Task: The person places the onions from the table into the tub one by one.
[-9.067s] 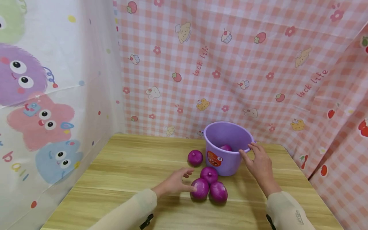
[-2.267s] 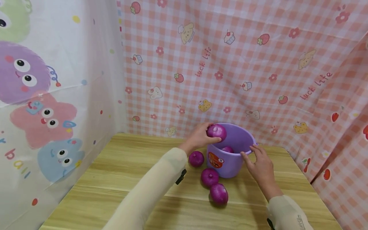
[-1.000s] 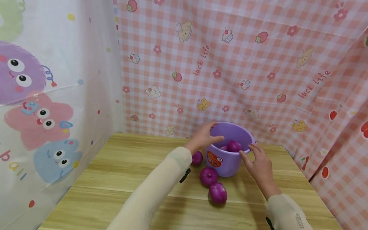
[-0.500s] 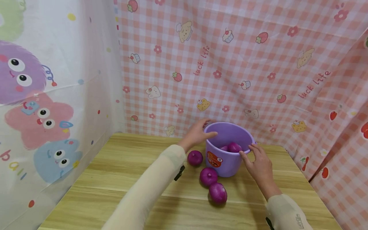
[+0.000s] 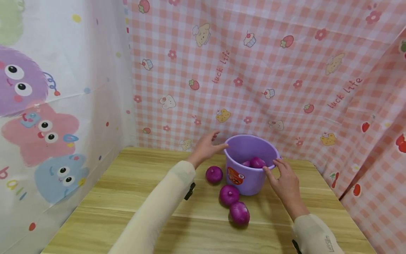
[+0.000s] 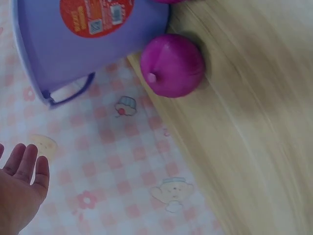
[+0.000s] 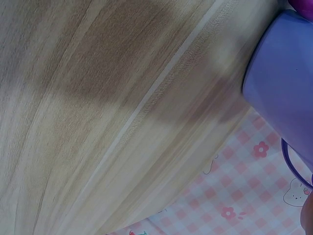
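Note:
A purple bucket [image 5: 245, 180] with a red sticker stands upright at the back of the wooden table. Inside it lie two red onions, one plainly visible [image 5: 257, 162] and the other mostly hidden. My right hand [image 5: 287, 181] holds the bucket's right rim between thumb and fingers; in the right wrist view only a bit of it shows at the edge. Just left of the bucket my left hand [image 5: 205, 147] hangs in the air, fingers spread and holding nothing. Below it sits a red onion [image 5: 214, 175]. Two more onions, one [image 5: 229, 195] behind the other [image 5: 239, 213], touch in front of the bucket.
A pink checked cloth [image 5: 190, 56] hangs behind the table [image 5: 127, 197] and along its right side. On the left hangs a white cloth [image 5: 104, 70] with cartoon figures. The bucket's handle [image 6: 73, 93] hangs down at its side.
My left hand carried an onion from the table over the bucket and let it drop in. Since then it has drawn back left, clear of the rim. My right hand has stayed on the rim.

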